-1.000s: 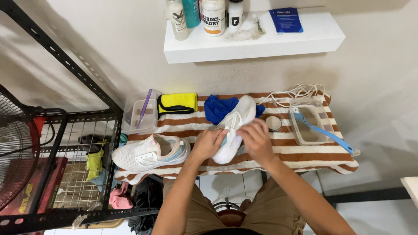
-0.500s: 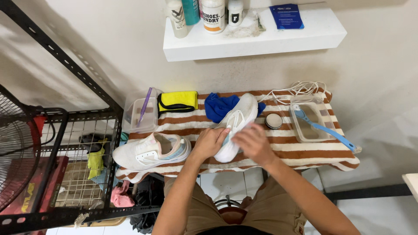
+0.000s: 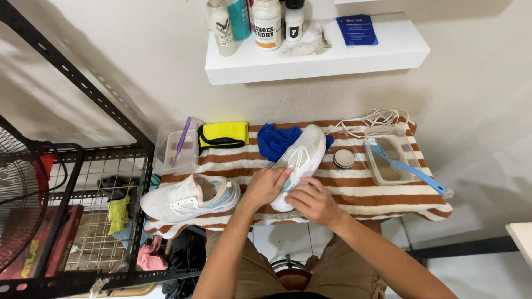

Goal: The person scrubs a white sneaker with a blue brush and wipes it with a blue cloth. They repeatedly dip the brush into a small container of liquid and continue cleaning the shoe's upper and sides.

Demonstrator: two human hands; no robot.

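Big black wire rack (image 3: 83, 182) fills the left side, its slanted post running up toward the top corner, and a fan's grille (image 3: 16, 194) crowds the far left edge. Up top, a white wall shelf (image 3: 388, 52) juts out over the work area, bottles lined along its left half, a blue packet on the right.

Down to the striped brown-and-white towel (image 3: 388, 191) spread across the work surface. Its near edge hangs just over the person's knees; its right corner droops off beyond the tray. There's open striped cloth between the shoe in hand and that clear tray (image 3: 390, 163), and more along the near right edge.

On the left end, a white sneaker (image 3: 188, 199) lies on its side, toe right at the towel's left edge. The second white shoe (image 3: 302, 158) lies angled in the middle, toe pointing away toward a blue cloth (image 3: 274, 141).

Left hand (image 3: 266, 185) is wrapped around that shoe's heel end, fingers curled on its side. Right hand (image 3: 313, 200) sits just beside it at the heel, fingers bent and touching the shoe; whether it pinches anything I can't tell.

Smaller bits: yellow cloth (image 3: 224, 134), clear box (image 3: 177, 149) with a purple brush, blue brush (image 3: 410, 169) across the tray, white cord (image 3: 371, 119), small round tin (image 3: 344, 158).
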